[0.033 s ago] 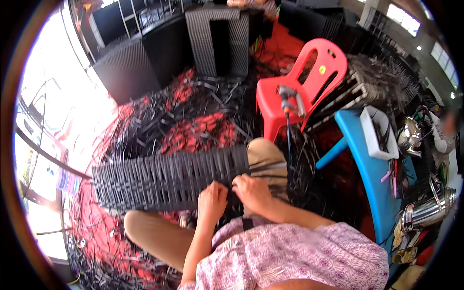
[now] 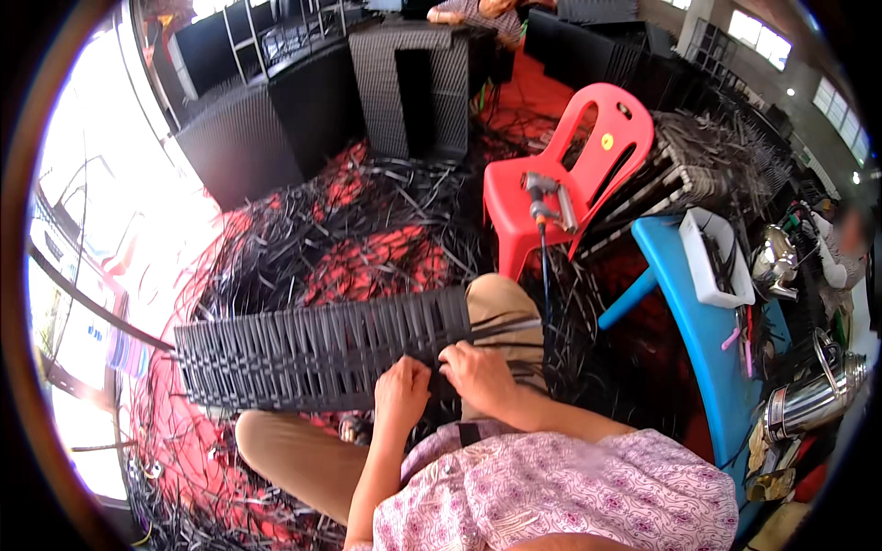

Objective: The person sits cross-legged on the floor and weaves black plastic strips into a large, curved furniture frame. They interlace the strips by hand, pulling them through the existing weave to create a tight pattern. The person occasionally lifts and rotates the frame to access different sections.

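Mid-frame, my left hand (image 2: 401, 393) and right hand (image 2: 476, 375) pinch black strands on the woven panel (image 2: 322, 354); I'd pull each strand snug, rows even.

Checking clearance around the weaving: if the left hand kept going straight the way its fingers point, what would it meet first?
The left hand already rests on the black woven panel lying across the lap, fingers pointing up and away. Straight on, it would likely just slide further over that weave; depth is unclear.
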Available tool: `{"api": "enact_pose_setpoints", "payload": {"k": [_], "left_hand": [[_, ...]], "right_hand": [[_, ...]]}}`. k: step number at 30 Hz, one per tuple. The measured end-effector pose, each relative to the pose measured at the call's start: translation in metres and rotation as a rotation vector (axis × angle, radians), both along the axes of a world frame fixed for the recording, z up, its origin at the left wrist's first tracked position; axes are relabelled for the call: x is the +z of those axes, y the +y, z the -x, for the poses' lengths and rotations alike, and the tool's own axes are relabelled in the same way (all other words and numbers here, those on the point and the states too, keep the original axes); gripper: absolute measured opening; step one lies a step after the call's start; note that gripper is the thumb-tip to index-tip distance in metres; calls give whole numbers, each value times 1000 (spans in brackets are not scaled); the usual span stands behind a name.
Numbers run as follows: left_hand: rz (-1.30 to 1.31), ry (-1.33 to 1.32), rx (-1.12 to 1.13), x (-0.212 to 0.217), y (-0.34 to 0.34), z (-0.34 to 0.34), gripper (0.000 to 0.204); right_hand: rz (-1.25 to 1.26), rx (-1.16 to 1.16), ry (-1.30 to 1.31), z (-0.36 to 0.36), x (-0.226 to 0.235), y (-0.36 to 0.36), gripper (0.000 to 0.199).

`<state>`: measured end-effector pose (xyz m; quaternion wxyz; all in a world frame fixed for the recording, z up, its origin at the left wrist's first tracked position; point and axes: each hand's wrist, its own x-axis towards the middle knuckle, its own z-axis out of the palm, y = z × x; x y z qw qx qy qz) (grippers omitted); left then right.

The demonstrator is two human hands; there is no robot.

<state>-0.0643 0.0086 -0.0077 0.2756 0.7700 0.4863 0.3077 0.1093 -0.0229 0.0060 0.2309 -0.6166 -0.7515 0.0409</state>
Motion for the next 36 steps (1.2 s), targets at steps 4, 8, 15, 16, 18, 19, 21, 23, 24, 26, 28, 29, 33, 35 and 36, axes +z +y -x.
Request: {"api": "enact_pose_setpoints", "payload": {"k": [4,8,15,16,18,19,21,23,24,26,28,29,33,35,36], "left_hand": [[-153,2,9,-7,5,20,14],[134,-118,151,43,2,27,10],[238,-274,200,45,6,42,11],[231,-336,198,41,6,43,11],[215,-462,186,30,6,40,12],[216,-479,177,30,6,39,12],[226,-499,164,33,5,39,13],[206,-485,176,42,1,36,13],[193,-479,181,47,-2,34,13],[173,-398,211,60,-9,32,12],[120,-329,210,75,-13,30,11],[89,-301,197,82,-17,29,11],[57,-236,195,95,-27,29,11],[-38,-174,180,94,-27,31,11],[-86,-143,173,94,-27,32,11]], "right_hand": [[-138,136,51,-8,20,3,15],[-104,164,66,-12,18,5,13],[-154,161,104,-9,2,8,14],[-174,169,104,-9,0,9,14],[-215,180,99,-10,-6,9,15],[-224,180,92,-12,-6,10,14],[-231,181,92,-11,-7,9,14],[-261,145,92,-9,3,8,12],[-279,127,90,-7,9,8,11],[-233,141,180,-4,15,9,14],[-219,199,384,2,20,14,18],[-104,261,447,3,22,16,30],[-29,460,549,20,26,24,44],[91,503,616,23,22,24,43],[152,525,648,24,21,24,42]]}}
